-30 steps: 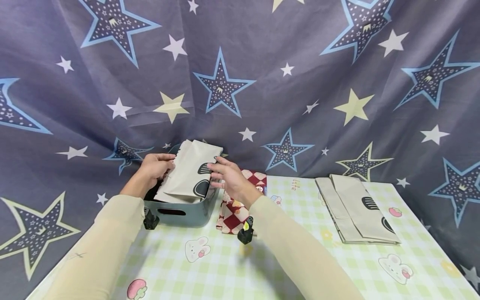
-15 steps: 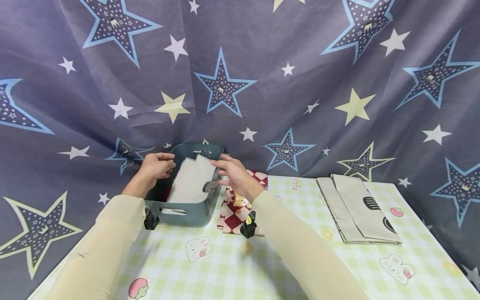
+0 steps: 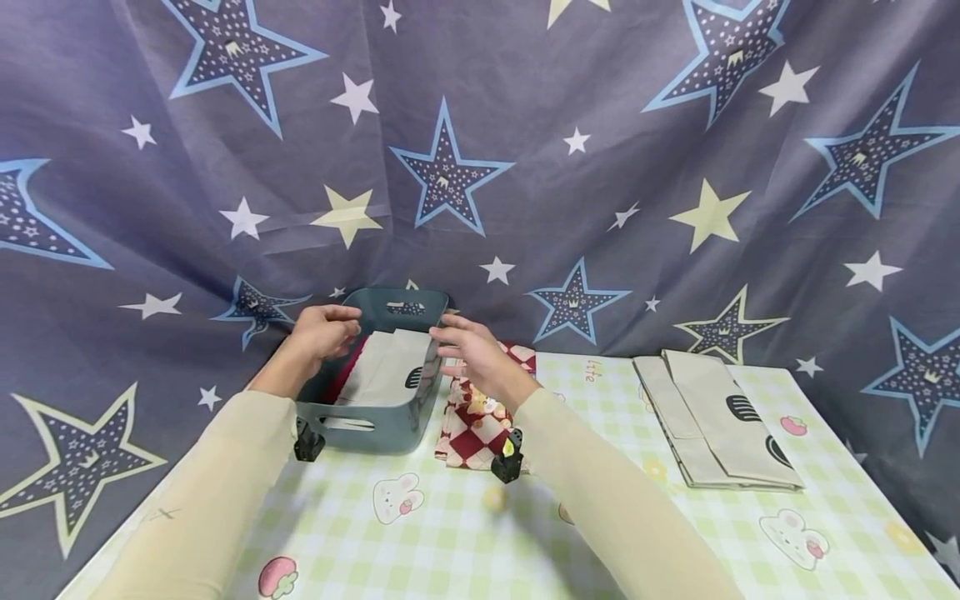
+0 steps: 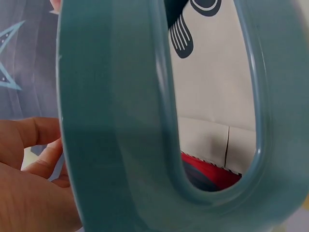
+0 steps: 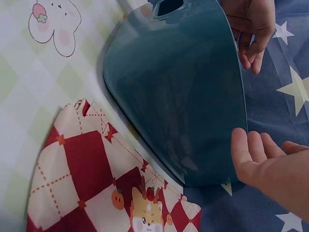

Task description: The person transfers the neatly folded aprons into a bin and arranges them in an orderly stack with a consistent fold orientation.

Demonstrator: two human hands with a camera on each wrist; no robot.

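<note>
A blue-green plastic storage basket [image 3: 405,427] stands on the table, with handle slots in its end walls. Inside lies a folded cream cloth [image 3: 392,367] with a dark fork print; something red [image 4: 219,177] shows beneath it. My left hand [image 3: 324,333] hovers over the basket's left side, fingers loosely bent and holding nothing. On the opposite side is my right hand [image 3: 476,357], its fingertips at the basket's upper edge and its fingers relaxed. The right wrist view shows these fingers beside the outer wall [image 5: 178,106].
A folded red-and-cream checked cloth [image 3: 474,433] lies right of the basket. Farther right is another folded cream cloth [image 3: 716,417] with dark utensil prints. The table wears a green checked cover [image 3: 420,558]; a star-patterned curtain [image 3: 630,158] hangs behind.
The cream cloth has left my hands and dropped into the basket, where it now lies flat. My hands stay over the two sides, the right shifted slightly rightward.
</note>
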